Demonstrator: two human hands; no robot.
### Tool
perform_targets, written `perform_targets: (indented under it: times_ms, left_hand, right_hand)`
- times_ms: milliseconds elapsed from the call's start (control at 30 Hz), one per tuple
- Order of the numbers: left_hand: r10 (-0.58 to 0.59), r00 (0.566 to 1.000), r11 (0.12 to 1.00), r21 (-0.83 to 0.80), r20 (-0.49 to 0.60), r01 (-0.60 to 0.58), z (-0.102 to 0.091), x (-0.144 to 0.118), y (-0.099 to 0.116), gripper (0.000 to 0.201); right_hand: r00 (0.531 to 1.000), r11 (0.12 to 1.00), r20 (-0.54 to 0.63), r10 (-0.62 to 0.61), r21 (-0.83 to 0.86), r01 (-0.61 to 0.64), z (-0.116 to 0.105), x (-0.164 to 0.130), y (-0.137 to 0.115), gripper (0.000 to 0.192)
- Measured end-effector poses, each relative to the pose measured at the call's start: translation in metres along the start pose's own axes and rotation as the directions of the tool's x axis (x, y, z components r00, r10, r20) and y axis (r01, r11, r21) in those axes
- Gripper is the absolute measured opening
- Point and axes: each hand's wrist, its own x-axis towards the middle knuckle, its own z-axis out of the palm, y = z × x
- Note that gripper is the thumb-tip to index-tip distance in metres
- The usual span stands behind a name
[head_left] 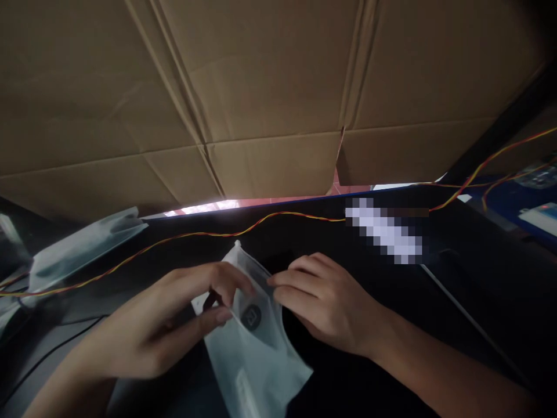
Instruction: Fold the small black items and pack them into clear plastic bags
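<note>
A frosted plastic bag (265,363) lies slanted between my hands, with its mouth toward the far side. My left hand (169,319) grips its left edge: the thumb presses on the near layer, while a fingertip seems to sit behind the hazy plastic. On the bag's right edge, the fingertips of my right hand (319,299) are pressed together at the rim. A dark round mark with a pale logo (251,317) shows on the bag; whether it is printed or inside, I cannot tell. A pale strip shows low on the bag.
Large cardboard (270,69) hangs across the far side. A twisted red-and-yellow wire (278,213) crosses the dark tabletop (435,325). Another frosted bag (87,247) lies at left, near a black cable (56,348). A blurred-out pale object (385,229) and a thin rod (470,319) lie at right.
</note>
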Motion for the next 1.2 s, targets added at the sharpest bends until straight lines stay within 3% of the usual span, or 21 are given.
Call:
perform_targets:
  times_ms: [67,133,267,400,533,633,667,733,800,867,967,1000,1100,1133,1200]
  left_hand:
    - [-0.04,0.997,0.999,0.037,0.066,0.037,-0.005,0.0,0.006,0.028]
    - [-0.004,0.995,0.997,0.076,0.095,-0.003,-0.009,0.003,0.01,0.029]
    - [0.135,0.991,0.968,0.21,0.013,-0.135,-0.016,0.012,0.01,0.024]
    - [0.154,0.988,0.945,0.289,0.018,-0.153,-0.015,0.013,0.0,0.023]
    - [0.111,0.992,0.95,0.288,0.056,-0.122,-0.008,0.009,-0.014,0.023]
    - [0.094,0.994,0.938,0.33,0.05,-0.106,-0.008,0.007,-0.021,0.023]
    - [0.095,0.994,0.934,0.343,0.045,-0.104,-0.009,0.007,-0.022,0.023]
    - [0.094,0.995,0.926,0.364,0.037,-0.101,-0.009,0.005,-0.025,0.024]
    - [0.096,0.995,0.921,0.377,0.03,-0.101,-0.008,0.005,-0.027,0.026]
    - [0.1,0.994,0.919,0.381,0.031,-0.104,-0.005,0.007,-0.03,0.027]
    - [0.101,0.994,0.92,0.377,0.04,-0.109,0.003,0.012,-0.032,0.026]
    - [0.098,0.994,0.92,0.378,0.043,-0.107,0.007,0.014,-0.032,0.025]
    - [0.085,0.995,0.922,0.374,0.054,-0.099,0.017,0.02,-0.032,0.024]
    - [0.089,0.995,0.925,0.367,0.048,-0.1,0.021,0.021,-0.031,0.024]
    - [0.12,0.993,0.935,0.335,0.012,-0.117,0.027,0.023,-0.029,0.024]
  right_hand:
    - [0.999,0.999,0.024,0.038,-0.039,-0.037,0.0,-0.001,0.004,0.02]
    - [0.996,0.997,0.073,0.056,-0.062,-0.051,0.0,-0.002,0.007,0.017]
    - [0.973,0.994,0.207,0.1,-0.063,-0.089,-0.003,-0.002,0.008,0.015]
    - [0.968,0.983,0.196,0.155,0.065,-0.17,-0.013,0.0,0.007,0.016]
    - [0.959,0.953,0.27,0.091,0.257,-0.163,-0.022,-0.003,0.007,0.041]
    - [0.923,0.972,0.384,0.028,0.205,-0.115,-0.019,-0.007,0.007,0.067]
    - [0.918,0.981,0.396,0.022,0.17,-0.097,-0.017,-0.008,0.006,0.068]
    - [0.919,0.993,0.394,0.003,0.109,-0.05,-0.01,-0.008,0.003,0.053]
    - [0.932,0.998,0.362,-0.015,0.067,-0.01,-0.006,-0.007,0.002,0.033]
    - [0.958,0.997,0.286,-0.019,0.075,-0.003,-0.005,-0.005,0.003,0.028]
    - [0.992,0.98,0.033,0.124,0.153,-0.127,-0.014,-0.004,0.01,0.033]
    - [0.974,0.964,-0.084,0.212,0.182,-0.194,-0.018,-0.003,0.013,0.036]
    - [0.851,0.92,-0.358,0.384,0.224,-0.321,-0.026,-0.001,0.016,0.038]
    - [0.841,0.923,-0.384,0.381,0.212,-0.321,-0.027,0.0,0.015,0.038]
    - [0.901,0.952,-0.311,0.302,0.145,-0.269,-0.023,0.001,0.01,0.041]
